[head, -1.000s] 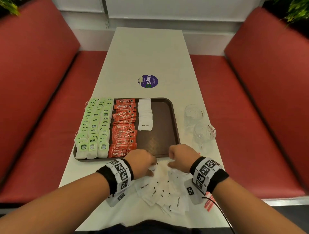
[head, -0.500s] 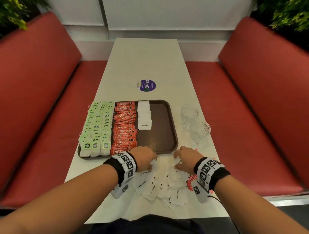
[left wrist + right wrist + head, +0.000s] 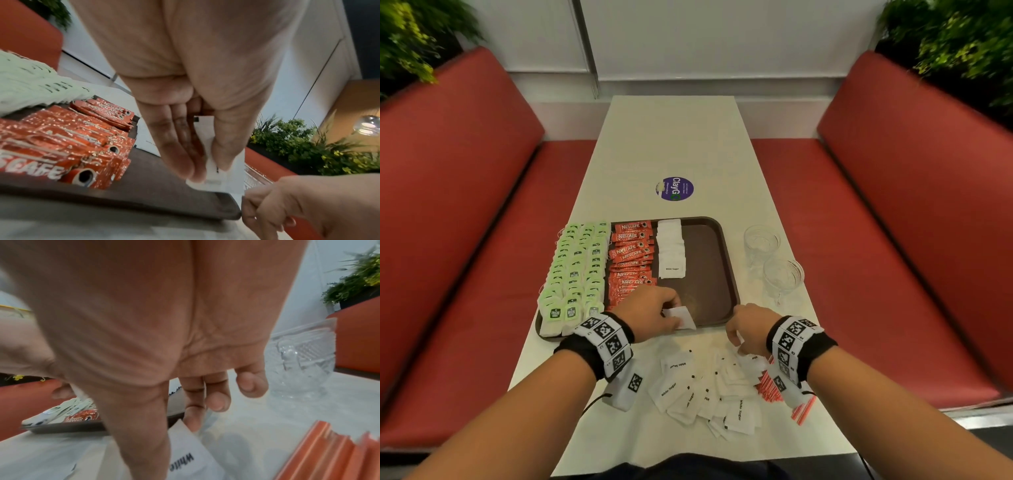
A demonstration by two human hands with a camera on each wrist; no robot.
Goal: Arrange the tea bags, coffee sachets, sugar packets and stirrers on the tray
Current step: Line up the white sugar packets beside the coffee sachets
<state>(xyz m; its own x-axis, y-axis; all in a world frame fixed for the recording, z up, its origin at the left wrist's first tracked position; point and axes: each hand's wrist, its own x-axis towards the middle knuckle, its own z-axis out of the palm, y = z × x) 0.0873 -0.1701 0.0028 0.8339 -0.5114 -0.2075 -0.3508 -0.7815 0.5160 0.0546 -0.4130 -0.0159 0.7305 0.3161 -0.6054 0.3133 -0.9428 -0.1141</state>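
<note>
1. The long white laminate desk (image 3: 674, 144) carries everything, set between red padded benches.
2. The dark brown plastic tray (image 3: 709, 260) with a raised rim sits at the near half of the desk. Its left side is filled; its right side is bare.
3. The green-tagged paper tea bags (image 3: 575, 270) lie in overlapped rows at the tray's left. I judge this group done.
4. The glossy red foil coffee sachets (image 3: 631, 255) form a column just beside the tea bags, also done by my reading.
5. A short column of flat white paper sugar packets (image 3: 671, 246) stands next; it is partly built.
6. Loose sugar packets (image 3: 705, 390) remain scattered on the desk before the tray.
7. The thin red plastic stirrers (image 3: 768, 383) lie untouched by my right wrist.
8. My left hand (image 3: 650, 313) pinches one white sugar packet (image 3: 683, 317) over the tray's near edge.
9. My right hand (image 3: 750, 325) reaches into the pile; I cannot tell whether its grip holds anything.
</note>
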